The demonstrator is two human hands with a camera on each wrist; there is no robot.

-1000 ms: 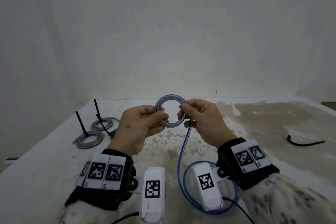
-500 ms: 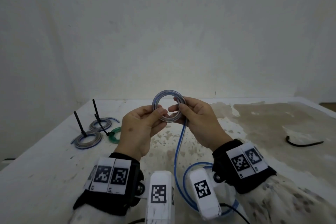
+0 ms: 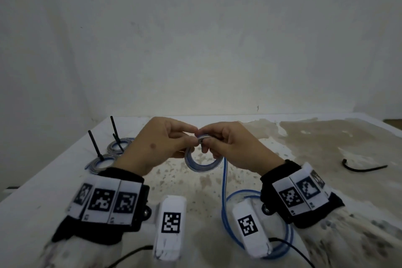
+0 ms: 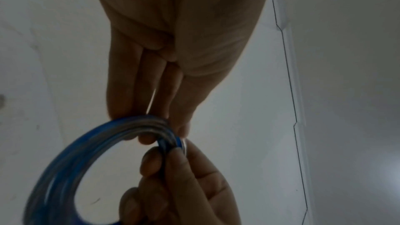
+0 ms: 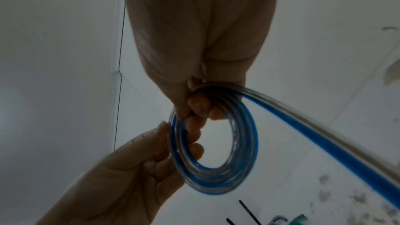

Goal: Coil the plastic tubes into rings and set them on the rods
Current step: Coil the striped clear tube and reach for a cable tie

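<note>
Whereas a second ago the coil stood upright facing the head camera, it now lies tipped nearly flat above the stained tabletop (image 3: 272,137), low between the hands. Left hand (image 3: 156,143) and right hand (image 3: 230,146) meet at its far rim, fingers (image 5: 195,104) pinching the blue-striped clear tube coil (image 3: 203,162) together, while the uncoiled tail (image 3: 224,189) trails to a loose loop below. Judged, winding continues; two finished rings (image 3: 102,162) already sit on the black rods (image 3: 95,144) at left.
</note>
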